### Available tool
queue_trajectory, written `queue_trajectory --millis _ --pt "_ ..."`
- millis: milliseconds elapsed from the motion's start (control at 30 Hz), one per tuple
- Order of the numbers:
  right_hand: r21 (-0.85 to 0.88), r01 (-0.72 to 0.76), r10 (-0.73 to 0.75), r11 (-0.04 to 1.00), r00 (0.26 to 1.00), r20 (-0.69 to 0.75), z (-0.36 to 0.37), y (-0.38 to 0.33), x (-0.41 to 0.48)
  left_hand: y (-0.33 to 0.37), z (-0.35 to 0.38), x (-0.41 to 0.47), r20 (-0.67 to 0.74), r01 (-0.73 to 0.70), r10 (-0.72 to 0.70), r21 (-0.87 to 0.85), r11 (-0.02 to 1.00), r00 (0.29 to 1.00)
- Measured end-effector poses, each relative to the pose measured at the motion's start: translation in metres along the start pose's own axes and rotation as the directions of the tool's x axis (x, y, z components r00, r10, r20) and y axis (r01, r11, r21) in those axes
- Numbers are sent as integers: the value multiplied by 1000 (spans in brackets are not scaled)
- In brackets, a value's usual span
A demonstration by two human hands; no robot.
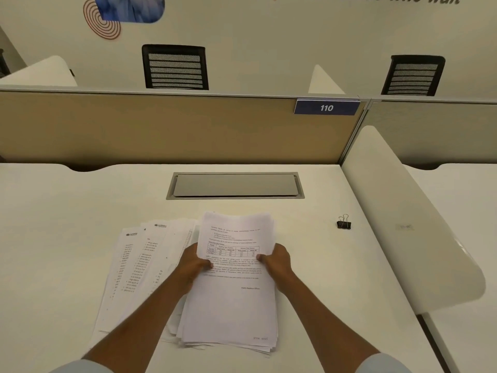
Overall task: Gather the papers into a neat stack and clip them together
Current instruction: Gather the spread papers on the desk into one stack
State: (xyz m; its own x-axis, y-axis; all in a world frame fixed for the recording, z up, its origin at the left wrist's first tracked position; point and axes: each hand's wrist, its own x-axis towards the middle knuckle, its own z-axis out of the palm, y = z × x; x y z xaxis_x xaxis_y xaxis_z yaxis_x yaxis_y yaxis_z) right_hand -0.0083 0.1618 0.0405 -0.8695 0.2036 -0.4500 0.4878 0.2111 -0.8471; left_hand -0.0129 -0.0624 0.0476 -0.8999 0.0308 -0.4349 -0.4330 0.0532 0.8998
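Note:
A thick stack of printed white papers (pixel 231 305) lies in front of me on the white desk (pixel 67 224), its edges still uneven at the near end. My left hand (pixel 192 267) grips the stack's left edge and my right hand (pixel 277 263) grips its right edge, thumbs on the top sheet. To the left, several more printed sheets (pixel 134 265) lie fanned out on the desk, partly under my left forearm. A black binder clip (pixel 344 223) sits alone on the desk to the right, well beyond my right hand.
A grey cable hatch (pixel 235 185) is set into the desk behind the papers. A tan partition (pixel 161 127) with a "110" label (pixel 326 107) closes the back. A white curved divider (pixel 403 219) borders the right side. Two black chairs stand beyond the partition.

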Motion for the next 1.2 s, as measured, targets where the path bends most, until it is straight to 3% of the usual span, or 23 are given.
queue_trajectory --millis 133,200,267,300,333,433,600,767,867,1033,1200 --pt "-168 -26 12 985 997 -81 20 0 -2 -1 1 3 -42 -26 33 160 987 999" --pt "-227 -81 54 971 991 -122 30 -1 -1 -3 3 4 -95 -12 52 382 924 994" --pt "-255 -141 103 957 982 -155 36 -9 -6 -7 5 9 -186 59 118 737 673 975" --pt "-248 -167 131 954 979 -159 39 -12 -8 -8 5 11 -230 116 140 824 554 963" --pt "-230 -183 149 956 976 -157 40 -14 -9 -9 6 12 -263 159 136 843 513 955" --pt "-187 -219 193 958 970 -149 44 -17 -9 -8 7 13 -307 222 54 787 575 950" --pt "-114 -216 201 970 971 -126 46 -16 -6 -8 -1 19 -326 236 53 777 584 944" --pt "1 -163 162 987 985 -52 43 -13 -11 -11 -9 24 -279 126 44 563 817 959" --pt "29 -99 100 995 994 -36 43 -16 -16 -10 -10 21 -236 56 55 438 897 970" --pt "77 7 -3 997 999 -53 38 -20 -22 -8 -12 19 -265 92 5 352 932 964" --pt "120 -43 51 992 996 -69 37 -22 -18 -9 -28 24 -272 122 -45 272 954 961"
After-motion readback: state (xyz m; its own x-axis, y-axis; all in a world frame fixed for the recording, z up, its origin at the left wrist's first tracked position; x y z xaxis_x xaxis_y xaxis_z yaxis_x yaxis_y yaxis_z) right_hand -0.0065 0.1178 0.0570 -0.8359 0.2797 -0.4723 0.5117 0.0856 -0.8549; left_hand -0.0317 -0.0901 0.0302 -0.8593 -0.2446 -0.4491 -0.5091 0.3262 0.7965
